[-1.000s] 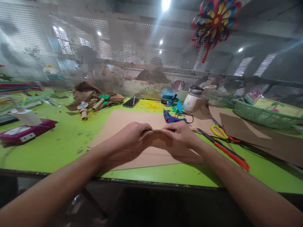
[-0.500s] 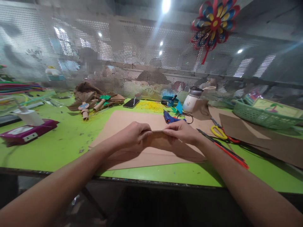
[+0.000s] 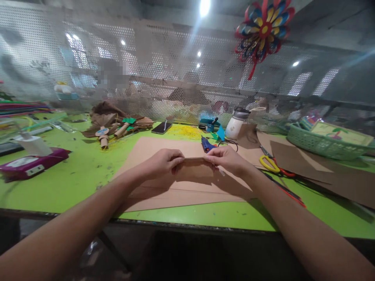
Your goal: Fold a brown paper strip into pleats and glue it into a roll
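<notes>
Between my two hands is a small strip of brown paper (image 3: pixel 195 159), its top edge level and its face casting a shadow below. My left hand (image 3: pixel 168 160) pinches the left end between thumb and fingers. At the right end, the thumb and fingers of my right hand (image 3: pixel 224 158) are closed on the same strip. Under both hands lies a large light brown sheet (image 3: pixel 152 195) on the green table (image 3: pixel 88 171). Just behind my right hand rests a blue glue gun (image 3: pixel 206 144). A small pale bit shows below my right fingers, too small to identify.
Yellow-handled scissors (image 3: pixel 269 164), brown sheets (image 3: pixel 301 156) and a green basket (image 3: pixel 328 142) are on the right. Behind are a white bottle (image 3: pixel 236 125), yellow shreds (image 3: pixel 186 132) and a phone (image 3: pixel 161 127). Paper bundles (image 3: pixel 104 121) and a purple power strip (image 3: pixel 38 164) lie left.
The strip has tilted so more of its top edge and face show. My right hand has shifted slightly, and the small pale bit has come into view below it.
</notes>
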Tool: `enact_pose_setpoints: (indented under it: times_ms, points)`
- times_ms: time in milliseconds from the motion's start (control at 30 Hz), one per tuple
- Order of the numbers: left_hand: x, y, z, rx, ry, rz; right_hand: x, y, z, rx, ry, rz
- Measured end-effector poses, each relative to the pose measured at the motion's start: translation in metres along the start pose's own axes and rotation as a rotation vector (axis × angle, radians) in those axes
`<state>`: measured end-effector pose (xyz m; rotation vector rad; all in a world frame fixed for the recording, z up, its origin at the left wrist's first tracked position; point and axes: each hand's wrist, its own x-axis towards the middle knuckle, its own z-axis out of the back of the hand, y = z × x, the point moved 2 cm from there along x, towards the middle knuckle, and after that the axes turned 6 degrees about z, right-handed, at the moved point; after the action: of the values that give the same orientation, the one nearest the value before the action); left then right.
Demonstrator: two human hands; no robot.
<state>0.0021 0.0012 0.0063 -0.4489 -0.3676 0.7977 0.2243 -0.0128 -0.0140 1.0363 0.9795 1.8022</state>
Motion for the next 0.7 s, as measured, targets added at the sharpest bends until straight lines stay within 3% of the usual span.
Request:
enact_pose_setpoints:
  times_ms: [167, 333, 400, 500, 567, 700]
  points:
    - [-0.001, 0.002, 0.000, -0.133, 0.041, 0.045, -0.003, 0.005, 0.001, 0.092, -0.038, -0.035]
    - [-0.004, 0.001, -0.001, -0.581, 0.089, 0.076, -0.004, 0.015, 0.003, 0.421, -0.175, 0.070]
    - [-0.005, -0.003, -0.005, -0.777, 0.154, 0.065, -0.007, 0.023, -0.002, 0.473, -0.087, 0.115]
    - [-0.007, -0.008, -0.015, -1.022, 0.333, 0.088, -0.015, 0.036, -0.016, 0.432, 0.231, 0.169]
    - [-0.011, -0.012, -0.023, -1.157, 0.449, 0.111, -0.020, 0.041, -0.022, 0.369, 0.365, 0.187]
    - [-0.021, -0.021, -0.038, -1.322, 0.654, 0.116, -0.022, 0.044, -0.024, 0.281, 0.342, 0.252]
